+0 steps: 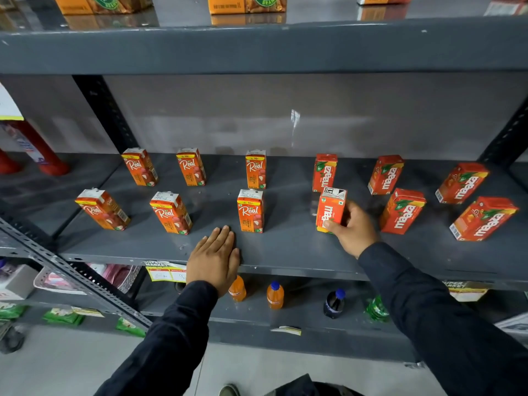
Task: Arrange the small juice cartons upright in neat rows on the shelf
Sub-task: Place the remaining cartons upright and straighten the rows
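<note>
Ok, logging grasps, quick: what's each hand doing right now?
Left hand: open, flat on the shelf.
Right hand: closed on a Maaza carton.

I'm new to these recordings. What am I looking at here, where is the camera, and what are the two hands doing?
There is no machine: a person wears a camera on the head, looking down at their own two hands and a grey shop shelf. On it stand twelve small juice cartons in two rows: six Real cartons to the left, six Maaza cartons to the right. The right hand grips one front-row Maaza carton, standing on the shelf. The left hand lies flat and empty on the shelf's front edge. Drink bottles stand on the shelf below.
</note>
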The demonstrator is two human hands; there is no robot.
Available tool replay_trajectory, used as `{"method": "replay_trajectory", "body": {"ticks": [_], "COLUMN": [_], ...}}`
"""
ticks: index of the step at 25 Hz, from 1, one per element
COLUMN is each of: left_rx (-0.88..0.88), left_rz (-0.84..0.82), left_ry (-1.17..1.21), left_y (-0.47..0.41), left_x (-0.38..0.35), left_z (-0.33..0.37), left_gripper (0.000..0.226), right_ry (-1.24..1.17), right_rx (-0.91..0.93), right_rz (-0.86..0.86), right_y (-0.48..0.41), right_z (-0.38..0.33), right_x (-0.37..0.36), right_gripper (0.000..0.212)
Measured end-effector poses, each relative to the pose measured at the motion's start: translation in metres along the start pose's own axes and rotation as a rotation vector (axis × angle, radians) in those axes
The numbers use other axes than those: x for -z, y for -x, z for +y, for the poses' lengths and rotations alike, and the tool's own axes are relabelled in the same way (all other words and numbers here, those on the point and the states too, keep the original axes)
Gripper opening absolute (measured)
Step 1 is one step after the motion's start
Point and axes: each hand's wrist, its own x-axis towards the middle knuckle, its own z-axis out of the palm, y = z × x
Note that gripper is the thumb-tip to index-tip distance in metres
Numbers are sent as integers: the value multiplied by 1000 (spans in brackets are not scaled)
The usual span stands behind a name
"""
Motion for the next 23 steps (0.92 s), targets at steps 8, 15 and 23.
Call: {"method": "replay_trajectory", "body": {"ticks": [8,15,23], "left_rx": [20,20,8], "left_rz": [-3,-11,7], "left_ry": [-9,-5,4], "left_y": [1,2,2], "left_x": [1,2,3], "left_z": [4,4,5], "left_gripper": [59,59,56], "right_ry": [322,-66,136], "right_rx": [45,113,342], "right_rz": [-91,-3,-52], "right_y": [2,3,-13], "right_z": [4,2,-33], "right_x": [7,15,18], "right_gripper": [42,60,60]}}
